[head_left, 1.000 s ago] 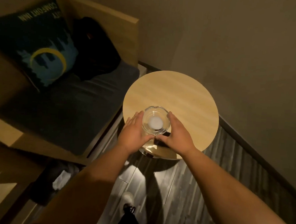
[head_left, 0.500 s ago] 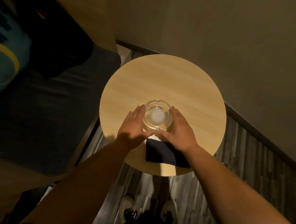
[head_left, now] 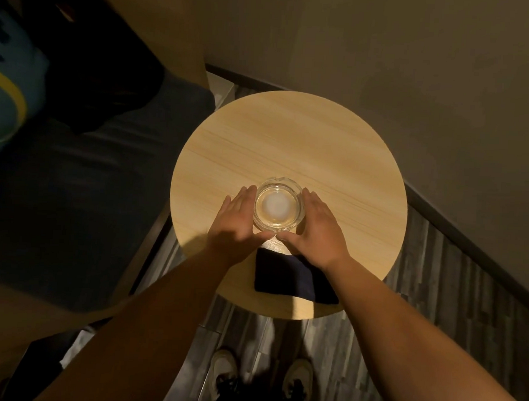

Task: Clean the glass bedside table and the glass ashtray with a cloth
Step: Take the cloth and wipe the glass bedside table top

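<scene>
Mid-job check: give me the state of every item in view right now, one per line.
ashtray: upright on the table, cupped between both hands, whitish patch in its bowl.
left hand: open, fingers against the ashtray's left side.
right hand: open, fingers against the ashtray's right side.
cloth: dark, folded, lying flat near the table's front edge, not held.
table: round top looks wood-grained, bare behind the ashtray.

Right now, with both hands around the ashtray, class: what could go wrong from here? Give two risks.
1. The glass ashtray is cupped only at its sides by the left hand and right hand; smooth glass might slip if lifted.
2. The dark cloth lies near the round table edge, under the right wrist; pulling back could drag it off.
</scene>
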